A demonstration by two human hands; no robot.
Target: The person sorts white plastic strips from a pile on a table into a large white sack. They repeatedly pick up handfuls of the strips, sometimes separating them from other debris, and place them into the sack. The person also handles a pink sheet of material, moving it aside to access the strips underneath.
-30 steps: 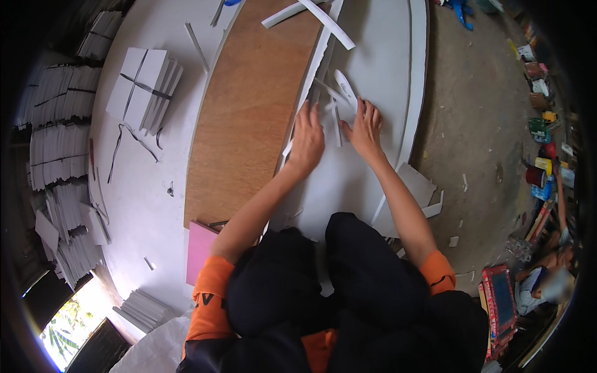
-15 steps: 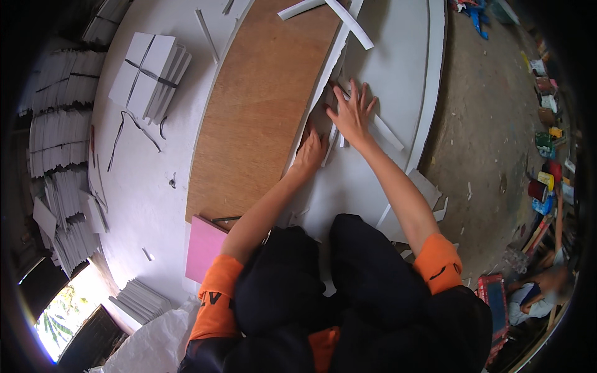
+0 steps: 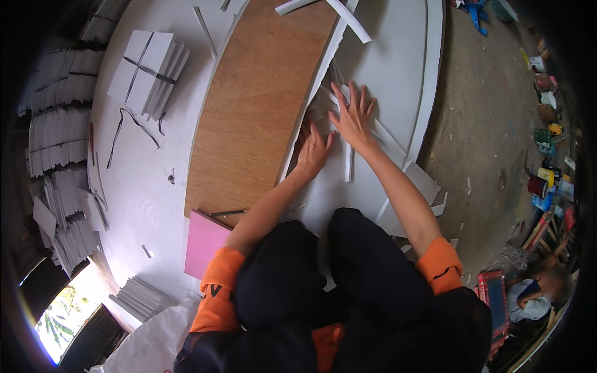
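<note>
My right hand [image 3: 354, 118] is open, its fingers spread over loose white strips to the right of a brown wooden board [image 3: 249, 118]. One narrow white strip [image 3: 348, 164] runs down just below that hand, and another white strip [image 3: 388, 138] lies to its right. My left hand [image 3: 314, 150] is beside the board's right edge, thumb held apart, with some fingertips in shadow near the edge. No object shows in its grasp. The strips rest on a pale sheet surface [image 3: 398, 62].
A strapped bundle of white sheets [image 3: 143, 65] lies at the left, above a loose dark strap [image 3: 115, 137]. A pink panel [image 3: 205, 242] and a dark pencil-like stick [image 3: 229, 213] are near my left forearm. Stacked sheets [image 3: 59, 137] line the far left. Another person [image 3: 528, 298] sits at lower right.
My left hand has turned, its thumb now lifted away from the fingers. The narrow strip below my right hand has shifted and shows more of its length. My right hand stays nearly in place.
</note>
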